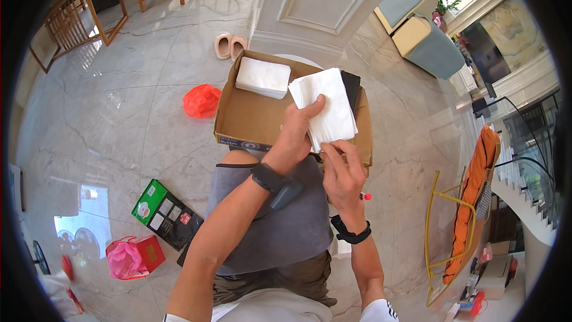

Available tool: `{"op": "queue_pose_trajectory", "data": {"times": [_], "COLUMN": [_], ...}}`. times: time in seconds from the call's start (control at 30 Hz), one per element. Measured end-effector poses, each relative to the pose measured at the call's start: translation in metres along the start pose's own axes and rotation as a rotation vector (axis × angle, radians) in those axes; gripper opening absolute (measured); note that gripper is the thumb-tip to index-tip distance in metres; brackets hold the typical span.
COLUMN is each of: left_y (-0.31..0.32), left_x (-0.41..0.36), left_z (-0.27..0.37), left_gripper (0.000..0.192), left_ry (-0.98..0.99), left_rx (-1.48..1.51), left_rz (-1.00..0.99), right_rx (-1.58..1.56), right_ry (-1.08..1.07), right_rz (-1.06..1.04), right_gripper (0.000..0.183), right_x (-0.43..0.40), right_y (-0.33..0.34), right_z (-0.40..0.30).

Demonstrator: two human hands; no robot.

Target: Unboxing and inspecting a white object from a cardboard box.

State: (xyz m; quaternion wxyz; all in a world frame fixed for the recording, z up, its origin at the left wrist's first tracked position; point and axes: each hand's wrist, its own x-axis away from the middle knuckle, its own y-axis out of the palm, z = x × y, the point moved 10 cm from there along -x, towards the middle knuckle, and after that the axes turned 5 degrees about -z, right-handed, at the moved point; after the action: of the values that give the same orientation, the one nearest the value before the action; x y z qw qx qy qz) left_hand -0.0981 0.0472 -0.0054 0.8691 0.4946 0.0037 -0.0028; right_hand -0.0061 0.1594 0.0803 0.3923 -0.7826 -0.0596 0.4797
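My left hand (295, 136) grips a stack of folded white paper napkins (335, 109), its thumb lying across the top sheet. At the stack's lower edge, the thumb and fingertips of my right hand (343, 172) pinch the corner of the sheets. The stack is held tilted over the right part of a shallow cardboard box (250, 118). A second white napkin stack (262, 77) lies in the box's far left corner. Partly hidden behind the held stack is a flat black object (351, 86).
A grey cloth (286, 241) covers my lap. On the marble floor to the left are a red plastic bag (202, 101), a green-and-black box (167, 212) and a red paper bag (152, 255). Pink slippers (230, 46) sit beyond the box; a yellow-framed folding chair (467, 210) is at right.
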Motion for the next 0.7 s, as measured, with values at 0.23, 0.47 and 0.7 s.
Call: {"op": "queue_pose_trajectory", "data": {"times": [0.23, 0.47, 0.7], "left_y": [-0.007, 0.005, 0.008], "left_x": [-0.001, 0.004, 0.004], "left_z": [0.010, 0.008, 0.003], "left_gripper": [0.040, 0.040, 0.041], "left_ry": [0.044, -0.003, -0.010], "left_rx": [-0.021, -0.036, -0.035], "left_rz": [0.044, 0.017, -0.003], "right_rx": [-0.025, -0.431, -0.366], "right_ry": [0.154, 0.591, 0.533], "right_rz": [-0.003, 0.128, 0.166], "right_gripper": [0.023, 0.023, 0.018], "right_x": [0.017, 0.031, 0.013], "right_y": [-0.015, -0.025, -0.031], "right_z": [0.028, 0.077, 0.073]}}
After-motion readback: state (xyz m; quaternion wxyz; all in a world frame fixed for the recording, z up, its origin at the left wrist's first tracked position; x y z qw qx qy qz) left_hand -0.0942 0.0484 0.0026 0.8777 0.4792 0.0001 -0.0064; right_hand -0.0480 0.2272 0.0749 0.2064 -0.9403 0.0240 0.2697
